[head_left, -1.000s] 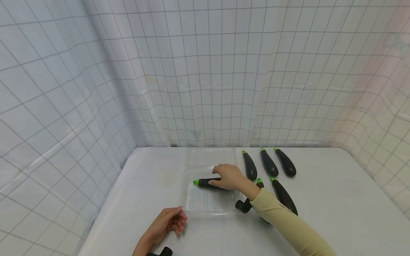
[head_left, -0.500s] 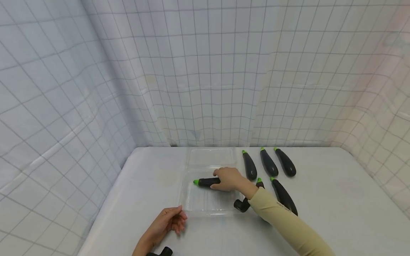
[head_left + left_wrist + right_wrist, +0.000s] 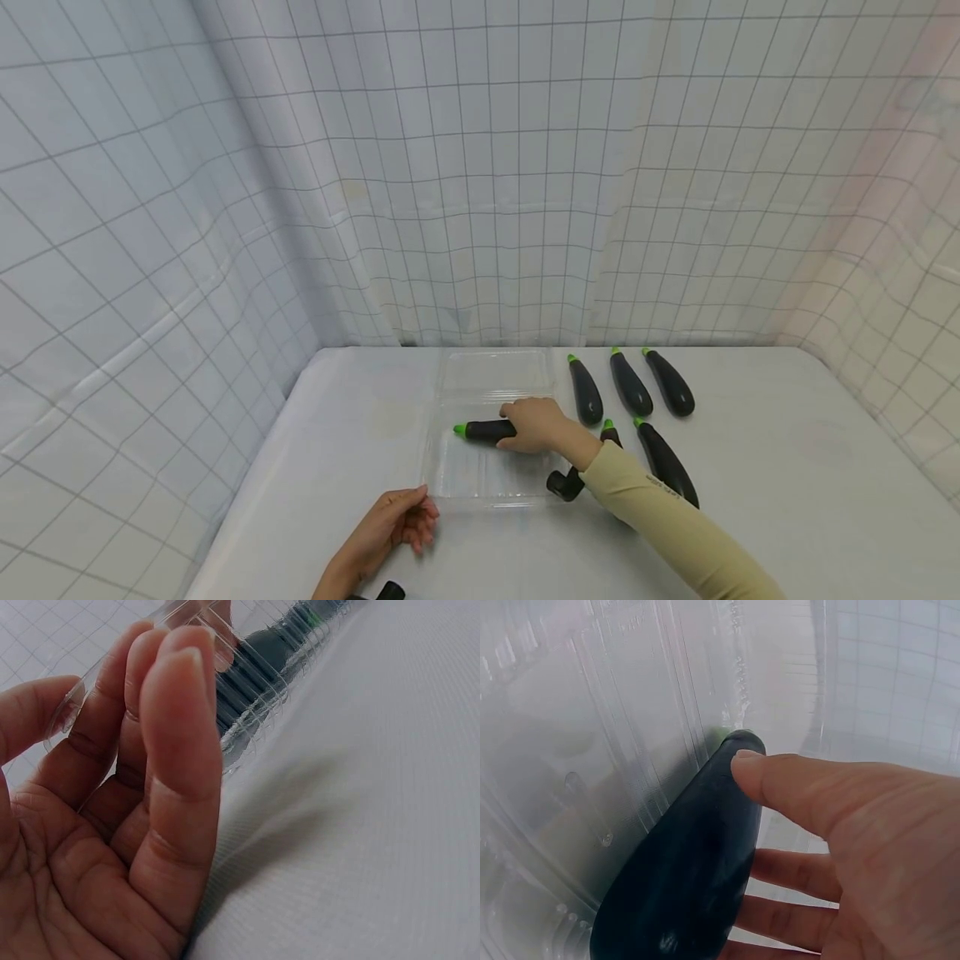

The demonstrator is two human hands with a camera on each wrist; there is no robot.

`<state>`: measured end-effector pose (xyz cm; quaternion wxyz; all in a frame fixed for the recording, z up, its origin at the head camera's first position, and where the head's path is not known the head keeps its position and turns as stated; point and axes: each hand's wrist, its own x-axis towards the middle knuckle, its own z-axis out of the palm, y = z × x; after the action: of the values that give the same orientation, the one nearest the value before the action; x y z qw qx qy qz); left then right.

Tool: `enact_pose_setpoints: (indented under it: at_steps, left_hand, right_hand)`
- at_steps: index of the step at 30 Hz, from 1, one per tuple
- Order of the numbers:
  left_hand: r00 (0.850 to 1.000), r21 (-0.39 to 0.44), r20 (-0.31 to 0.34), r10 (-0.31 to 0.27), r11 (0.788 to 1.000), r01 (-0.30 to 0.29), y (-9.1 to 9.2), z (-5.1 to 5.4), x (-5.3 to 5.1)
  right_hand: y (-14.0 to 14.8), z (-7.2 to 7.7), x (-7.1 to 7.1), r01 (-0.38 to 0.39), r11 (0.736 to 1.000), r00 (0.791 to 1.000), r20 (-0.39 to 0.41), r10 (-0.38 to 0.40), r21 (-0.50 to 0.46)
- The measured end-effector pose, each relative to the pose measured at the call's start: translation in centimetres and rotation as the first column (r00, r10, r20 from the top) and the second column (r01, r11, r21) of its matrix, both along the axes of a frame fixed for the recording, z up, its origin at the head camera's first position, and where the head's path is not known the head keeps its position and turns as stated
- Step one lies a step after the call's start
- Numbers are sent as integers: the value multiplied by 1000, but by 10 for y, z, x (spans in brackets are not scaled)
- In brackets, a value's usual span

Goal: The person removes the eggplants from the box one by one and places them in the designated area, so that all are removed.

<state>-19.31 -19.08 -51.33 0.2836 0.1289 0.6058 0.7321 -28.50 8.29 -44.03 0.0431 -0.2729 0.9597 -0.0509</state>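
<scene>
A dark eggplant [image 3: 483,430] with a green stem end lies crosswise in a clear plastic container [image 3: 461,479], its stem toward the left. My right hand [image 3: 534,425] holds it by the body. In the right wrist view the thumb [image 3: 769,776] presses one side of the eggplant [image 3: 686,851], with the other fingers along the opposite side. At the container's near left corner, my left hand [image 3: 390,527] pinches the rim; the left wrist view shows the thin clear edge [image 3: 67,712] between thumb and index finger, the other fingers curled loosely.
Several more eggplants lie right of the container: a back row with a left one [image 3: 587,392], a middle one [image 3: 630,383] and a right one [image 3: 670,383]. Nearer are another [image 3: 667,462] and one [image 3: 610,432] mostly hidden by the sleeve [image 3: 660,508]. The container's clear lid [image 3: 495,371] lies behind.
My right hand has lowered slightly and its thumb has shifted nearer the fingers round the eggplant. The eggplant and my left hand have stayed in place.
</scene>
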Motion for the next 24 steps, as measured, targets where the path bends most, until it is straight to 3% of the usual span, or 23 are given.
enact_pose_setpoints:
  at_steps: [24]
  left_hand:
    - [1000,2,1,-4,1000,4,-1,-1,-1]
  right_hand:
    - [-2,-4,1,22,999,999,42,-24,39]
